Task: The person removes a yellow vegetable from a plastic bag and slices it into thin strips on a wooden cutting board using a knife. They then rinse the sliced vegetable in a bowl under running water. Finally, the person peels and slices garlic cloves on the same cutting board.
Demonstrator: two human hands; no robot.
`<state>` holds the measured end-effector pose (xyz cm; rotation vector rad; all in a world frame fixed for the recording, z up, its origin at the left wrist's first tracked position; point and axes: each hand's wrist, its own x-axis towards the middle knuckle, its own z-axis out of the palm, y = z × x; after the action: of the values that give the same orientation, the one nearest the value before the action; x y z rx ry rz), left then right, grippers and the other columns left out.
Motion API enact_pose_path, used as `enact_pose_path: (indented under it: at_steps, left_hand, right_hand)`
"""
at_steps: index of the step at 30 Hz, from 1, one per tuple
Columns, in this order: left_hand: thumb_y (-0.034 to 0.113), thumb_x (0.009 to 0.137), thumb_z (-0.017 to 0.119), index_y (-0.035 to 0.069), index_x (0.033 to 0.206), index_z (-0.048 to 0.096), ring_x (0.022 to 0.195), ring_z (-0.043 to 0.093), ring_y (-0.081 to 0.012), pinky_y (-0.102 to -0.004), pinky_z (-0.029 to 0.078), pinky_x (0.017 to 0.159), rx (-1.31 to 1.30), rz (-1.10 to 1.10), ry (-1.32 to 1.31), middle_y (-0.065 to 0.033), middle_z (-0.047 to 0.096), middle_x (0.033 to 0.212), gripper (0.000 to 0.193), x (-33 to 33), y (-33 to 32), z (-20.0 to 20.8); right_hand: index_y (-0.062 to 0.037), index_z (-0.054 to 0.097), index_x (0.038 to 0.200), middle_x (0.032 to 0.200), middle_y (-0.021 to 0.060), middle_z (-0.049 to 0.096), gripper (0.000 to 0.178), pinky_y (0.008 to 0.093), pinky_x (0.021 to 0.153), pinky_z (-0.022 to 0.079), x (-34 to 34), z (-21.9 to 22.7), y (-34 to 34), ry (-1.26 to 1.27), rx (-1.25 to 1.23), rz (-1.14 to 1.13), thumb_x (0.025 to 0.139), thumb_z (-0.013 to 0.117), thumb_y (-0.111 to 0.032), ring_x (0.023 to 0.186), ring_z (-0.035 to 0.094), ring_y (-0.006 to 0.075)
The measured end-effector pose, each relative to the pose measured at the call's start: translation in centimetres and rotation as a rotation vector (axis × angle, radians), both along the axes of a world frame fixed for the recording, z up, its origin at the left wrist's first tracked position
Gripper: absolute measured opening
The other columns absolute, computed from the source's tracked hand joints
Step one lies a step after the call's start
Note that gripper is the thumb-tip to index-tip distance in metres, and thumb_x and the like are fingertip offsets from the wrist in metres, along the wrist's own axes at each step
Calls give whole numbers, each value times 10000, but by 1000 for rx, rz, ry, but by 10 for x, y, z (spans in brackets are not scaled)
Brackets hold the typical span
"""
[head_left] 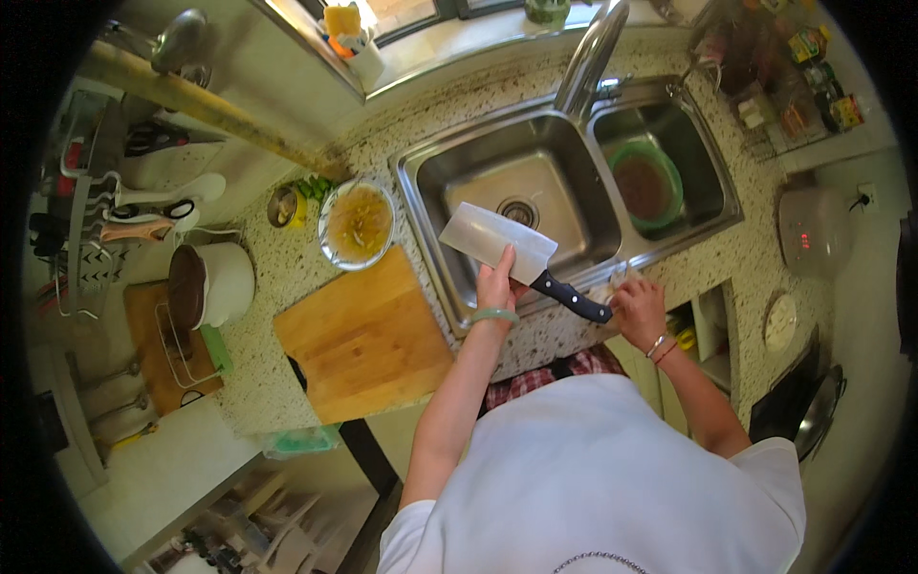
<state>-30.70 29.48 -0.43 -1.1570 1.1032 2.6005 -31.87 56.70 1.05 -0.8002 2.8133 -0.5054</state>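
- As you look down in the head view, the cleaver (531, 256) slants in front of your body, its blade above the left basin (564, 182) of the sink and its black handle (572, 298) by the near rim.
- Its long axis runs from upper left to lower right: the squared blade end points left and away from you, while the butt of the handle points right and slightly back toward you.
- The side of the blade facing the tap (583, 72) looks to be the cutting edge, since the handle joins along the side nearer you.
- Your left hand (495, 287) has its grip clamped on the blade near the handle, thumb on the upper face, the other fingers mostly hidden.
- Your right hand (639, 311) is at the handle's butt, fingers bent beside a pale crumpled piece (623, 277); what its grip has hold of, you cannot tell.
- Left of the sink, a wooden board (368, 335) lies on the speckled worktop (258, 359).
- Inside the right basin sits a green bowl (675, 170).
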Motion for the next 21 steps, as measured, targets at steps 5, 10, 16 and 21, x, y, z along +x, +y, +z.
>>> enact_pose_path:
  at_steps: [5, 10, 16, 21]
  left_hand:
    - [328, 944, 606, 69, 1184, 514, 900, 679, -202, -394, 587, 754, 4, -43, 14, -83, 666, 1055, 365, -42, 16, 13]
    - [391, 929, 619, 67, 1117, 529, 885, 678, -214, -394, 580, 746, -60, -12, -43, -104, 665, 1046, 385, -79, 27, 25]
    - [437, 923, 613, 90, 1119, 549, 882, 675, -206, -401, 566, 769, -8, -31, -67, -85, 673, 1026, 404, -105, 24, 9]
    - [431, 923, 616, 81, 1139, 545, 887, 677, -203, -411, 567, 761, 43, -25, -49, -70, 674, 1020, 418, -114, 21, -5]
  right_hand:
    - [-1, 666, 1048, 920, 89, 679, 235, 286, 707, 499, -151, 10, -21, -31, -760, -237, 915, 624, -190, 790, 638, 177]
    - [7, 393, 1401, 1295, 175, 544, 643, 273, 578, 526, -340, -3, -59, -66, -809, -631, 893, 670, -273, 824, 670, 158]
    - [-20, 684, 892, 767, 32, 695, 226, 258, 555, 504, -406, -51, -51, -103, -807, -514, 921, 621, -236, 615, 643, 108]
    - [-22, 585, 1167, 993, 56, 654, 331, 231, 547, 496, -391, -56, -42, -150, -911, -588, 924, 634, -241, 686, 627, 101]
